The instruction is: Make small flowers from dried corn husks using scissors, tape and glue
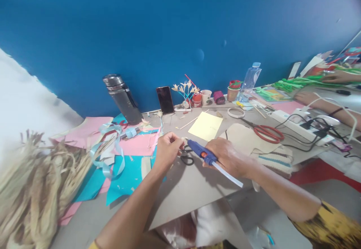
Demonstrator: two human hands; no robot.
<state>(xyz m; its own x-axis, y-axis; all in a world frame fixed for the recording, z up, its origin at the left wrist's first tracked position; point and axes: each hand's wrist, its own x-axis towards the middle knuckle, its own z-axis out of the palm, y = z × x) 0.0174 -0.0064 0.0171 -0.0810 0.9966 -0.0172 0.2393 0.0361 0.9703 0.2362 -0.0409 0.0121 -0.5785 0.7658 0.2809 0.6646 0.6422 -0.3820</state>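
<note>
My right hand (pixel 225 155) is wrapped round a blue glue gun (pixel 200 151), with a white glue stick (pixel 229 174) poking out of its back end. The gun's nozzle points left, at the fingertips of my left hand (pixel 170 147). Those fingers are pinched together on something small and pale, too small to name; a flower stem (pixel 160 119) with a pale head rises just behind the hand. Black-handled scissors (pixel 187 160) lie on the table between both hands. Beyond them is a yellow paper sheet (pixel 205 125).
Dried husks (pixel 42 189), pink paper (pixel 84 134) and blue paper (pixel 124 177) cover the left. A flask (pixel 122 100), phone (pixel 165 100), husk flowers (pixel 186 91) and bottle (pixel 249 81) stand along the wall. Red-handled scissors (pixel 267 133), a power strip (pixel 301 126) and another person's hands (pixel 306 98) are right.
</note>
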